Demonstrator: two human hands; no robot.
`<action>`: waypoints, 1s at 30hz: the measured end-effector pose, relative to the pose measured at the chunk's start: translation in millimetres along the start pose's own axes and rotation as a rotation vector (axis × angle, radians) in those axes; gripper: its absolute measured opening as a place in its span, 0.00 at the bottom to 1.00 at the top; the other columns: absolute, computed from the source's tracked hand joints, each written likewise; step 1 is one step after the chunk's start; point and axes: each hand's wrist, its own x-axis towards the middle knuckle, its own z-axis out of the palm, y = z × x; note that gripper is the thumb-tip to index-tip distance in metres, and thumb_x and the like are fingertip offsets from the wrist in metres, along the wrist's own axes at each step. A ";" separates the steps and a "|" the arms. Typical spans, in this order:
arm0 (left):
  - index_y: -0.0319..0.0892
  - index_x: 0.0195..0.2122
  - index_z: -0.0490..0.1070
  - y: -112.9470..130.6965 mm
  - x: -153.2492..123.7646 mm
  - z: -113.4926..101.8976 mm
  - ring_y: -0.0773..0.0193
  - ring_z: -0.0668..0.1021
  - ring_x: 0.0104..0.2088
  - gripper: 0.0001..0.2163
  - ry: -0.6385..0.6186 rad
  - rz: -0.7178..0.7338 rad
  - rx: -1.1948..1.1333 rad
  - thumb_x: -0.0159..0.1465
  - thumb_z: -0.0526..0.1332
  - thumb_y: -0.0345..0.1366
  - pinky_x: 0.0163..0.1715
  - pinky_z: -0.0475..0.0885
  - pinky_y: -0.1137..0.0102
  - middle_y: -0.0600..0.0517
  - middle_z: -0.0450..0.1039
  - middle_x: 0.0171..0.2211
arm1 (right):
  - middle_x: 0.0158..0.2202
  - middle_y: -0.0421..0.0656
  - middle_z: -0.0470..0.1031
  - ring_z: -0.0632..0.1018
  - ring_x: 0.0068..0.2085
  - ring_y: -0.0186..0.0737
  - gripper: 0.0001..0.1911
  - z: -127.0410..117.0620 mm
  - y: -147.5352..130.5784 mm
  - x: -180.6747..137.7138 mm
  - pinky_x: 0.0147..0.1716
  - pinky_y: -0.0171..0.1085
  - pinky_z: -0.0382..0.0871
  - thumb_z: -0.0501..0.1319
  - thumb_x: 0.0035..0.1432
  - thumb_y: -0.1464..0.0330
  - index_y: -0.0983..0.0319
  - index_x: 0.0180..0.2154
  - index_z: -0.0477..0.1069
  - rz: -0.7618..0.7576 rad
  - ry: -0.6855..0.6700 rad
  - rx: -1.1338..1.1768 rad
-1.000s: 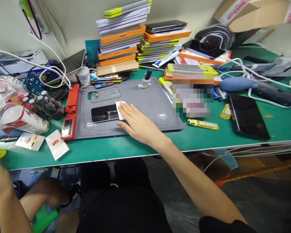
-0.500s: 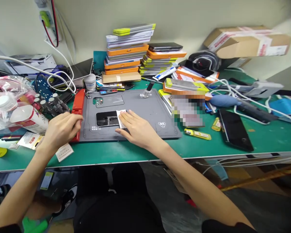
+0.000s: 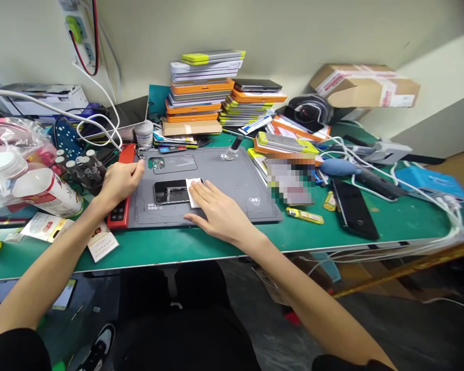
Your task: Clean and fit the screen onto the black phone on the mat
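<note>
No lettering is legible as the flat-open right hand (image 3: pixel 216 214) presses a white wipe (image 3: pixel 194 185) on the phone (image 3: pixel 172 191) lying on the grey mat (image 3: pixel 232 178), while the left hand (image 3: pixel 120 181), newly arrived, curls loosely over the red strip (image 3: pixel 120 214).

Bare forearms, black short sleeves, black trousers.

Pale cream wall (image 3: pixel 294 31) behind a green-topped bench (image 3: pixel 390 226) w/ white front edge. Power strip (image 3: pixel 79 31) fixed to wall upper left, red + white cables hanging. Grey floor (image 3: pixel 429 330) below at right. Even, soft light, no hard shadows.
</note>
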 end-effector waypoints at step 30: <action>0.44 0.29 0.84 -0.5 -1.6 11.7 0.48 0.86 0.36 0.31 0.027 -0.028 0.064 0.82 0.49 0.50 0.39 0.67 0.60 0.42 0.84 0.29 | 0.81 0.63 0.60 0.64 0.83 0.61 0.49 7.6 -20.1 -7.5 0.84 0.61 0.58 0.44 0.85 0.42 0.80 0.79 0.62 -0.062 -0.026 -0.052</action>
